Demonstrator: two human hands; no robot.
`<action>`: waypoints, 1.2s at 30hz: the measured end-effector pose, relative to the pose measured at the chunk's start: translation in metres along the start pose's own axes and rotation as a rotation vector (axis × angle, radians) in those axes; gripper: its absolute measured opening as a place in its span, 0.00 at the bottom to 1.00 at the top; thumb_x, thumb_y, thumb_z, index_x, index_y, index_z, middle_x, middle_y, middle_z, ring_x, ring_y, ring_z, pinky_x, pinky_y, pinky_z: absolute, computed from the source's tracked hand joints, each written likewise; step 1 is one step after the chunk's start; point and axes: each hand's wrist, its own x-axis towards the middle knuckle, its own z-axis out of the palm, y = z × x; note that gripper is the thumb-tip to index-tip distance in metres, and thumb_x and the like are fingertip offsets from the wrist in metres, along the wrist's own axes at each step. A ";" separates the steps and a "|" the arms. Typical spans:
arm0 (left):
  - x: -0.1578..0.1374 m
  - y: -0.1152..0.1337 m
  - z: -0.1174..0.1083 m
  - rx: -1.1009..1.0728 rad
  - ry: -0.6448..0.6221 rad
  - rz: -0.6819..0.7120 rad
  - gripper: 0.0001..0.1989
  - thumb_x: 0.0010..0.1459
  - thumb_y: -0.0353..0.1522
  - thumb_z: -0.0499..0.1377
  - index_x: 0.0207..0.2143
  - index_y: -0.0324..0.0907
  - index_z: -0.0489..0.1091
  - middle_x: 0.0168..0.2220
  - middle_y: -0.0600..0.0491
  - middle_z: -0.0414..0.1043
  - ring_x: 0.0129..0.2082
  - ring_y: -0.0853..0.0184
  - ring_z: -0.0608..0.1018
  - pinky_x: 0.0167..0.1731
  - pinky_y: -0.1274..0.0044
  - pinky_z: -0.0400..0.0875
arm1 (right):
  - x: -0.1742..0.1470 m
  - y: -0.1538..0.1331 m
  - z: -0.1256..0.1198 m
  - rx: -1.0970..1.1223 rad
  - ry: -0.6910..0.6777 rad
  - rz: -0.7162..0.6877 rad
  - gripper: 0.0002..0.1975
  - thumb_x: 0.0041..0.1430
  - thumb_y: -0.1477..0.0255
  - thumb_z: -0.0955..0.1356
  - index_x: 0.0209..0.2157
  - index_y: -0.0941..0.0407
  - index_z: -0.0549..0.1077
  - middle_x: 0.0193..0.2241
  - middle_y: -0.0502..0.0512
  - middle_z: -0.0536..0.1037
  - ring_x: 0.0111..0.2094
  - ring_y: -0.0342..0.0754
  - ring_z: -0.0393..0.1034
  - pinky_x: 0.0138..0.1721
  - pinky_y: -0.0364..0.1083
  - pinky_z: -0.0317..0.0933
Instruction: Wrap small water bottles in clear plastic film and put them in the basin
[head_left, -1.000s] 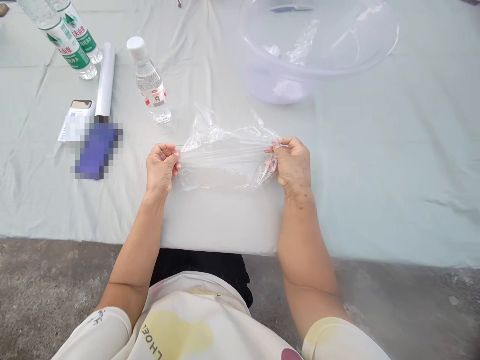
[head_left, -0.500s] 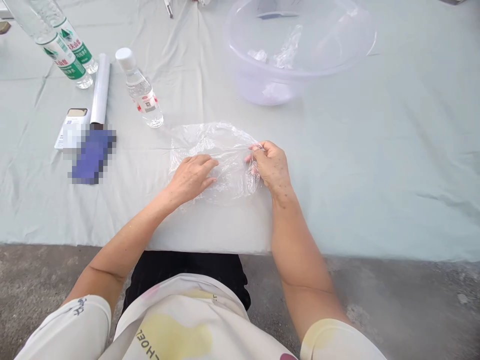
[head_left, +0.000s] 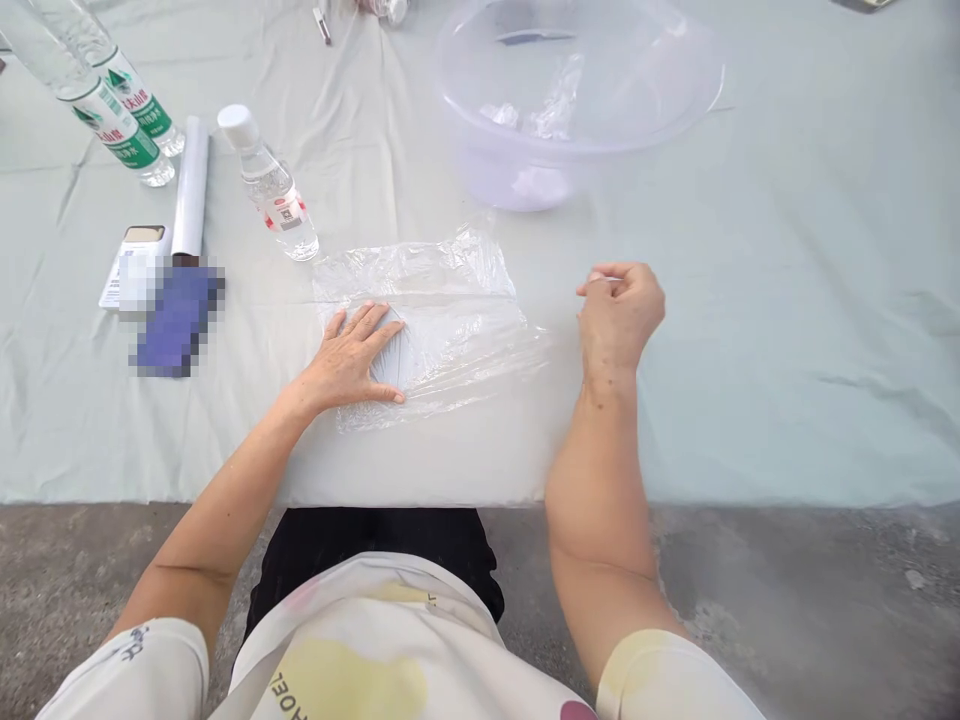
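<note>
Resting palm-down, L hand (head_left: 356, 355) lies on clear plastic film (head_left: 457, 310), fingers spread wide, thumb out to side. Film's laid out but crinkled on pale tablecloth (head_left: 765, 360), just R of & nearer wearer than white-capped btl (head_left: 281, 205). R hand (head_left: 619, 305), well R of btl, is near film's R edge; fingers curled in, thumb against forefinger; can't tell if a bit of film's pinched there.

Lilac see-thru basin (head_left: 480, 172), farther off & R of btl, w/ crumpled clear plastic (head_left: 559, 100) inside. L of btl: plastic-film roll (head_left: 191, 190); farther L, 2 green-label water btls (head_left: 112, 125). Also L of btl, nearer wearer: pixelated blue item (head_left: 176, 320), w/ white device (head_left: 135, 245) beside it.
</note>
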 end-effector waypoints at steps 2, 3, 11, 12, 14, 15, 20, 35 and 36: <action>0.000 -0.001 0.002 -0.018 0.002 0.003 0.49 0.48 0.52 0.68 0.68 0.48 0.56 0.73 0.42 0.43 0.73 0.47 0.44 0.69 0.52 0.31 | -0.016 -0.020 0.005 0.039 0.092 -0.135 0.07 0.64 0.73 0.62 0.39 0.53 0.71 0.34 0.51 0.75 0.36 0.46 0.73 0.36 0.47 0.66; -0.001 -0.002 0.003 -0.024 0.000 0.008 0.49 0.47 0.53 0.68 0.67 0.48 0.56 0.73 0.42 0.43 0.73 0.46 0.44 0.68 0.52 0.30 | -0.028 -0.031 0.011 0.065 0.047 -0.224 0.07 0.65 0.72 0.62 0.41 0.52 0.71 0.37 0.51 0.76 0.38 0.46 0.73 0.38 0.47 0.67; -0.004 -0.003 0.000 -0.053 0.010 0.055 0.52 0.48 0.52 0.68 0.70 0.49 0.50 0.73 0.43 0.45 0.73 0.50 0.45 0.69 0.54 0.28 | -0.097 -0.061 0.088 -0.251 -0.847 -0.782 0.22 0.67 0.67 0.64 0.61 0.52 0.68 0.63 0.63 0.67 0.64 0.60 0.60 0.62 0.61 0.58; -0.005 -0.004 0.000 -0.052 0.004 0.062 0.54 0.48 0.53 0.67 0.71 0.49 0.47 0.73 0.43 0.44 0.73 0.49 0.44 0.69 0.54 0.28 | -0.092 -0.056 0.090 -0.336 -0.860 -0.778 0.27 0.65 0.62 0.67 0.64 0.52 0.65 0.66 0.65 0.63 0.67 0.63 0.55 0.64 0.65 0.53; -0.007 -0.009 0.000 -0.036 -0.004 0.081 0.57 0.48 0.55 0.67 0.72 0.48 0.43 0.74 0.42 0.42 0.74 0.49 0.43 0.69 0.54 0.30 | -0.080 -0.044 0.088 -0.482 -0.885 -0.757 0.41 0.58 0.52 0.70 0.68 0.53 0.59 0.70 0.68 0.55 0.71 0.68 0.44 0.67 0.70 0.42; -0.009 -0.013 0.000 -0.025 -0.005 0.092 0.58 0.48 0.56 0.66 0.72 0.48 0.42 0.74 0.42 0.40 0.74 0.49 0.43 0.69 0.55 0.31 | -0.075 -0.039 0.085 -0.536 -0.903 -0.749 0.46 0.55 0.48 0.71 0.69 0.53 0.57 0.71 0.68 0.51 0.72 0.69 0.40 0.67 0.70 0.38; -0.026 -0.038 -0.010 -0.002 0.027 0.057 0.54 0.46 0.59 0.66 0.70 0.49 0.52 0.74 0.42 0.39 0.73 0.47 0.43 0.69 0.55 0.37 | -0.067 -0.033 0.073 -0.639 -0.952 -0.727 0.51 0.51 0.41 0.70 0.70 0.50 0.57 0.72 0.66 0.46 0.73 0.67 0.35 0.69 0.68 0.31; 0.062 -0.089 -0.083 -0.454 1.051 -0.370 0.26 0.49 0.31 0.69 0.48 0.46 0.61 0.42 0.52 0.74 0.45 0.62 0.77 0.47 0.69 0.69 | -0.071 -0.031 0.081 -0.619 -0.863 -0.773 0.46 0.54 0.41 0.67 0.68 0.51 0.60 0.71 0.66 0.51 0.72 0.69 0.39 0.68 0.70 0.36; 0.063 -0.086 -0.084 -0.471 1.074 -0.352 0.25 0.49 0.31 0.69 0.46 0.46 0.62 0.39 0.53 0.73 0.41 0.64 0.78 0.44 0.71 0.69 | -0.071 -0.031 0.081 -0.619 -0.862 -0.772 0.46 0.54 0.41 0.67 0.68 0.51 0.60 0.71 0.66 0.51 0.72 0.69 0.39 0.68 0.70 0.36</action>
